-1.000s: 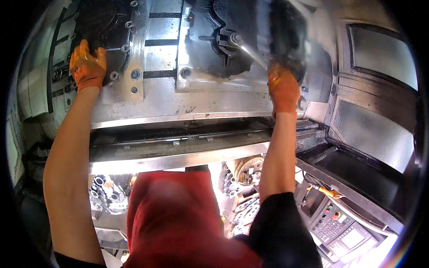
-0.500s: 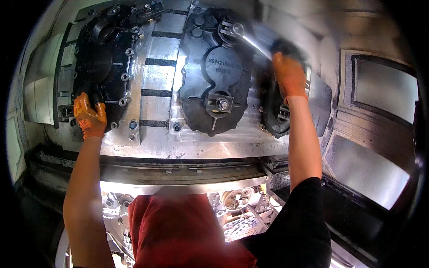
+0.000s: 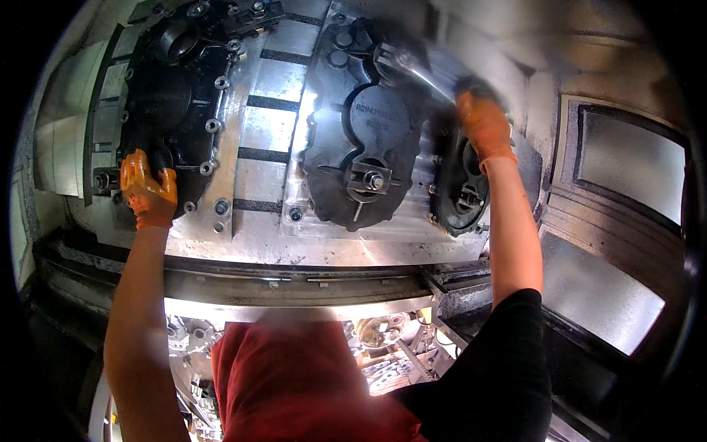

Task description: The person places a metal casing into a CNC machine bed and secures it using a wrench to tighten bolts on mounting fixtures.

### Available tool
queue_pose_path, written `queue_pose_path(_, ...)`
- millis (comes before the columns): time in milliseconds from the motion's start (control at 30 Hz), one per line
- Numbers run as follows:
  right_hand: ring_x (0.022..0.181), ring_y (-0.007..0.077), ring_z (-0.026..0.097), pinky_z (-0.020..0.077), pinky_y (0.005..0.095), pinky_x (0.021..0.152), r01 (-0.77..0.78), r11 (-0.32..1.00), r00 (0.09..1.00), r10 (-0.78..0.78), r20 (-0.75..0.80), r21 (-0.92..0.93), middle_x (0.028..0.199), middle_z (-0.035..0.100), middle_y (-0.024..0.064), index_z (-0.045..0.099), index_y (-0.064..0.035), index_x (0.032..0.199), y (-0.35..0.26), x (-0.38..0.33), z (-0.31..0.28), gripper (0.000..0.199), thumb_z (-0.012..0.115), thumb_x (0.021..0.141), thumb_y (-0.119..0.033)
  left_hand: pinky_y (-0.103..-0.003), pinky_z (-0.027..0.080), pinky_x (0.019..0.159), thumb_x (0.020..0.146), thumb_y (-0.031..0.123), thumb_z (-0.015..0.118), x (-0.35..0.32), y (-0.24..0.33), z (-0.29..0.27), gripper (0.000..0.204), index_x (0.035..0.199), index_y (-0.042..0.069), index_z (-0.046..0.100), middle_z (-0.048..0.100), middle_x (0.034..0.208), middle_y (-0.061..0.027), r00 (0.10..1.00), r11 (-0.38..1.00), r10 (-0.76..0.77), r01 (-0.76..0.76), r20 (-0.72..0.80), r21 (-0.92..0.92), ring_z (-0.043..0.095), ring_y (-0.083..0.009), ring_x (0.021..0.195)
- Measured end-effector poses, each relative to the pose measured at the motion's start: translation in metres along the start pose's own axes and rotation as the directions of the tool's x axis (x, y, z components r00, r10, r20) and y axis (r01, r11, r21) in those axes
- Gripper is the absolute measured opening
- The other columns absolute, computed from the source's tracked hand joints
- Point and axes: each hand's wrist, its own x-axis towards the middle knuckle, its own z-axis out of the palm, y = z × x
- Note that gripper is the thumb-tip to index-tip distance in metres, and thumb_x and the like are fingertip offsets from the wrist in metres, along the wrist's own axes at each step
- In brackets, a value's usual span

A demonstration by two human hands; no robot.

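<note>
Closest in, a red cloth (image 3: 294, 383) is hanging across the person's front, with a black sleeve (image 3: 501, 368) covering the right upper arm. Both bare forearms are reaching up to a metal fixture plate (image 3: 258, 147) standing behind a steel rail (image 3: 294, 283).

The left hand (image 3: 147, 190), in an orange glove, is curling shut on the lower edge of the left black casting (image 3: 173, 96) near the plate's lower left corner, fingers wrapped over its rim.

The right hand (image 3: 482, 129), also gloved in orange, is closing around a blurred metal tool (image 3: 423, 70) that is slanting up and left, above the small dark casting (image 3: 460, 188) at the plate's right edge.

Between the hands, the middle black casting (image 3: 368, 125) is sitting clamped on the plate by a bolt (image 3: 372, 179).
</note>
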Motion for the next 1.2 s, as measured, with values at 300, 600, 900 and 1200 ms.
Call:
queue_pose_path(300,0.097,0.0450,0.062,0.0473,0.0513,0.086,-0.011,0.997,0.995,0.019,-0.102,0.077,0.101,0.066,0.0257,0.069,-0.0066,0.100,-0.017,-0.016,0.009,0.049,0.045,0.094,-0.048,-0.050,0.043,0.096,0.075,0.015,0.066,-0.002,0.002,-0.002,0.052,0.118,-0.012,0.055,0.058,0.110,-0.0265,0.995,0.998,0.051,-0.047,-0.081,0.044,0.055,-0.0452,0.105)
queue_pose_path(600,0.111,0.0421,0.059,0.0461,0.0461,0.094,-0.323,0.943,0.943,0.328,-0.061,0.075,0.115,0.065,0.0223,0.072,-0.0060,0.106,-0.026,-0.023,0.017,0.063,0.037,0.092,-0.057,-0.048,0.044,0.088,0.077,0.016,0.065,0.011,0.010,0.001,0.046,0.117,-0.004,0.055,0.058,0.102,-0.0236,0.992,1.000,0.023,-0.025,-0.123,-0.017,0.056,-0.0422,0.097)
queue_pose_path(900,0.095,0.0437,0.062,0.0475,0.0498,0.082,-0.204,0.919,0.960,0.255,-0.113,0.338,0.097,0.066,0.0262,0.071,-0.0044,0.094,-0.020,-0.048,-0.011,0.059,0.041,0.091,-0.055,-0.051,0.042,0.099,0.080,0.016,0.065,-0.001,0.004,-0.004,0.052,0.122,-0.010,0.052,0.056,0.120,-0.0294,0.995,0.995,-0.009,-0.001,0.095,0.103,0.052,-0.0461,0.111)
queue_pose_path(1200,0.070,0.0379,0.064,0.0498,0.0455,0.061,0.068,0.981,0.998,-0.064,-0.030,0.180,0.071,0.065,0.0141,0.070,-0.0150,0.075,-0.008,-0.189,0.027,0.028,0.059,0.090,-0.037,-0.049,0.041,0.098,0.078,0.012,0.062,0.000,0.002,0.001,0.048,0.119,-0.011,0.053,0.057,0.112,-0.0287,1.000,0.997,0.022,-0.022,0.000,0.080,0.054,-0.0449,0.107)
